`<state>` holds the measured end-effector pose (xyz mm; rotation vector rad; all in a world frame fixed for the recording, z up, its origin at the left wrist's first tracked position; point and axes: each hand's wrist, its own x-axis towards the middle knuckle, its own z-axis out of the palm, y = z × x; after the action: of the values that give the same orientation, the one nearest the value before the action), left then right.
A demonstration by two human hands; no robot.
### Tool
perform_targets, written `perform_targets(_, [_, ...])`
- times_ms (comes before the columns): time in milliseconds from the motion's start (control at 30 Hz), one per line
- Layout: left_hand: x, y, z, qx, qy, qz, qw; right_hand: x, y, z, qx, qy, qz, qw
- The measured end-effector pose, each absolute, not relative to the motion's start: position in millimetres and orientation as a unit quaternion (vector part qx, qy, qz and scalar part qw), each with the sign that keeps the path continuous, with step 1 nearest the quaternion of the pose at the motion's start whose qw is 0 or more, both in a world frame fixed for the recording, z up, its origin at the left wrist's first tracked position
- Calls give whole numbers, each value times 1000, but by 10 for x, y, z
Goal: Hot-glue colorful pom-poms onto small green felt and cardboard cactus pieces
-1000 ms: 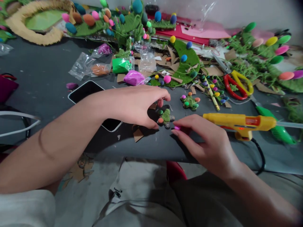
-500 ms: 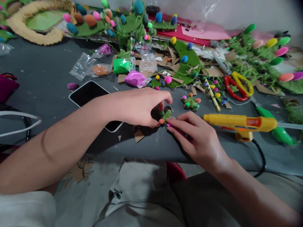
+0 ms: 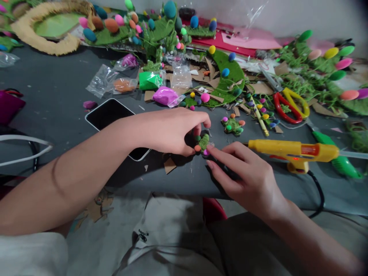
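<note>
A small green craft piece (image 3: 204, 142) with orange, dark green and pink balls at its edge sits between my two hands, low over the grey table. My left hand (image 3: 172, 130) curls round its left side, the thumb by the orange ball (image 3: 197, 148) and a finger by the dark green one. The left index finger is lifted clear. At the piece's right side, my right hand (image 3: 244, 168) has its index fingertip at the pink ball (image 3: 206, 152); the thumb is parted from it below. A similar green piece with coloured balls (image 3: 234, 125) lies just beyond.
A yellow glue gun (image 3: 293, 150) with a lit red light lies right of my right hand, its cord hanging over the edge. Scissors (image 3: 290, 105), a green-handled tool (image 3: 336, 157), a phone (image 3: 110, 111) under my left wrist, clay packets (image 3: 165, 96) and cardboard scraps (image 3: 169, 165) lie around.
My right hand has drawn slightly right and down, and its thumb and index finger have spread apart. My left hand stays nearly still at the green piece.
</note>
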<state>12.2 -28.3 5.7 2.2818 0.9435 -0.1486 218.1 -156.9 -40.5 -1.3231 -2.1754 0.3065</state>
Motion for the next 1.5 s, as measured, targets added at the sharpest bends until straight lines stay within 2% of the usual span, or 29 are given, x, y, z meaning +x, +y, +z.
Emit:
perform_targets(200, [125, -291, 51, 870, 358, -62, 334, 2175, -1573, -414, -495, -827, 89, 251])
perform_targets(333, [52, -253, 44, 878, 336, -54, 336, 2198, -1620, -388, -472, -836, 58, 274])
perform_targets(467, [-190, -123, 229, 886, 340, -34, 315, 2215, -1706, -404, -417, -857, 130, 272])
perform_targets(600, [-485, -6, 504, 853, 415, 122, 292, 2162, -1760, -410, -375, -864, 225, 250])
perform_targets(733, [-647, 91, 538, 805, 484, 200, 280, 2081, -1732, -389, -363, -883, 165, 248])
perform_targets(867, [-727, 256, 392, 799, 498, 194, 276, 2062, -1638, -418, -381, -869, 154, 275])
perform_targets(1067, [-878, 433, 267, 791, 556, 161, 197, 1992, -1432, -372, -373, -856, 125, 337])
perform_targets(1200, [-877, 480, 202, 813, 542, 130, 171, 1991, -1326, -202, -355, -865, 102, 339])
perform_targets(1367, [-758, 498, 133, 832, 523, 98, 156, 2215, -1305, -7, -405, -829, 45, 383])
perform_targets(1500, [-707, 513, 85, 830, 524, 95, 163, 2323, -1324, -22, -421, -820, 29, 386])
